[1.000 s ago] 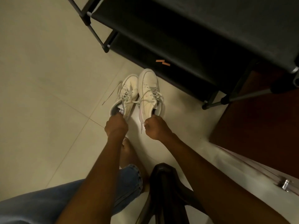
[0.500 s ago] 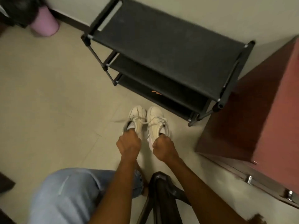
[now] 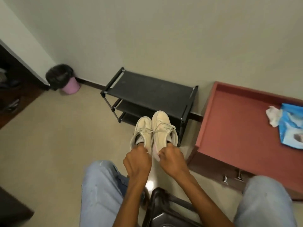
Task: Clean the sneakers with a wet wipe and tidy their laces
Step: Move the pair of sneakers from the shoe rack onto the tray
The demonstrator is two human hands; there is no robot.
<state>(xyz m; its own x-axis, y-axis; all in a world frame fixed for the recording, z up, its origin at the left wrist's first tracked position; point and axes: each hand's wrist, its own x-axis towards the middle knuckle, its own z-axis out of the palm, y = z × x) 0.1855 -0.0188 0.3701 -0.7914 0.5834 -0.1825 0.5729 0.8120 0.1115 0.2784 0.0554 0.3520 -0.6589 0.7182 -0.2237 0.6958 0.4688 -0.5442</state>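
Two off-white sneakers are held up side by side above the floor, toes pointing away from me. My left hand (image 3: 137, 160) grips the heel of the left sneaker (image 3: 144, 128). My right hand (image 3: 172, 159) grips the heel of the right sneaker (image 3: 161, 126). Their laces (image 3: 161, 129) lie loose across the tongues. A blue wet wipe pack (image 3: 291, 126) lies on the red cabinet top (image 3: 229, 120) at the far right, with a crumpled white wipe (image 3: 273, 115) beside it.
A black shoe rack (image 3: 147, 94) stands against the wall behind the sneakers. A pink bin with a black bag (image 3: 63, 79) sits in the left corner. My jeans-clad knees (image 3: 100, 185) and a dark chair seat (image 3: 165, 208) are below my arms.
Both hands have lifted the sneakers off the floor, heels gripped. The camera has tilted up and back, bringing the wall, the bin and the cabinet top with the wipes into view.
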